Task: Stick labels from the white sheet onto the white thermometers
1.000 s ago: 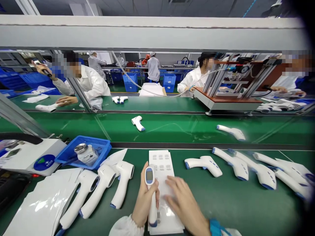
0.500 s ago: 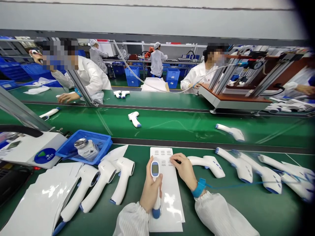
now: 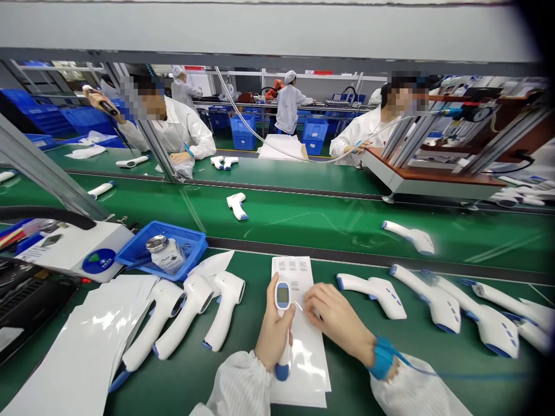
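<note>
My left hand is closed around the handle of a white and blue infrared thermometer, its small grey screen facing up. Beneath it lies a white label sheet with rows of small printed labels near its top. My right hand, a blue wrist strap on its wrist, hovers over the sheet's right edge just beside the thermometer. Its fingers are pinched, and a small pale label shows at the fingertips, partly hidden. Another thermometer lies to the right of this hand.
Several thermometers rest left of the sheet, beside stacked white sheets. A blue tray holds a metal-topped bottle. More thermometers lie at right. Across the green conveyor belt, co-workers sit near a fixture.
My right hand has drawn back from the printed labels toward me, closer to the thermometer, with a small label at its fingertips. My left hand still grips the thermometer. The view has shifted slightly.
</note>
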Demonstrator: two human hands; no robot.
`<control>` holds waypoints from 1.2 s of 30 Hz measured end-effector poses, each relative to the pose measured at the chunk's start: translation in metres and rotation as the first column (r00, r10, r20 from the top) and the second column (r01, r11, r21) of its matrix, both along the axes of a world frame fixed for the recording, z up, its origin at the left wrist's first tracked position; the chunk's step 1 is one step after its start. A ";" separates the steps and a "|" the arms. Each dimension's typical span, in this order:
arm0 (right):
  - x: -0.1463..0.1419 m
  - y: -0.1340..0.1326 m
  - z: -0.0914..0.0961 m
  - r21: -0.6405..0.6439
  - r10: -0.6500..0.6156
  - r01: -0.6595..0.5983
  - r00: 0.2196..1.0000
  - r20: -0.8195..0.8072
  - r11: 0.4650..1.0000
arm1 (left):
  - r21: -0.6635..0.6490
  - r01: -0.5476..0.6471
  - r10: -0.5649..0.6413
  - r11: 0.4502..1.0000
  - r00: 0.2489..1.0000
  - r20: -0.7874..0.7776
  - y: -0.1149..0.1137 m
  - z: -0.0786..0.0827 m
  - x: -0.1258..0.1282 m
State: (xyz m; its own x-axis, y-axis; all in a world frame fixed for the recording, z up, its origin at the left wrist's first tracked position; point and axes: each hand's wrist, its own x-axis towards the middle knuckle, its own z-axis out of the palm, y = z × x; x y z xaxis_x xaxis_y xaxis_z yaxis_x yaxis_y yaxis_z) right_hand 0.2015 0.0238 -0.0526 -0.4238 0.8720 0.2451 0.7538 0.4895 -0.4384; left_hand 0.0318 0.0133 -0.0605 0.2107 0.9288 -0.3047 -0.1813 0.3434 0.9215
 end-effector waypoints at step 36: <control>-0.036 0.049 0.055 -0.498 -0.166 -0.086 0.883 -0.438 0.863 | 0.058 0.039 -0.039 0.998 0.999 0.006 -0.003 -0.001 -0.004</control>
State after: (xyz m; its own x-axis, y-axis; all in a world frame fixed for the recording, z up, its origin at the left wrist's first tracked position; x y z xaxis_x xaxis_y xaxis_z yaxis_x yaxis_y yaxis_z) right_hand 0.1657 0.0726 0.0025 -0.3361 0.9395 -0.0656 0.4221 0.0880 -0.9022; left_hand 0.0281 0.0105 -0.0615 0.2491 0.9360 -0.2487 -0.1759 0.2962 0.9388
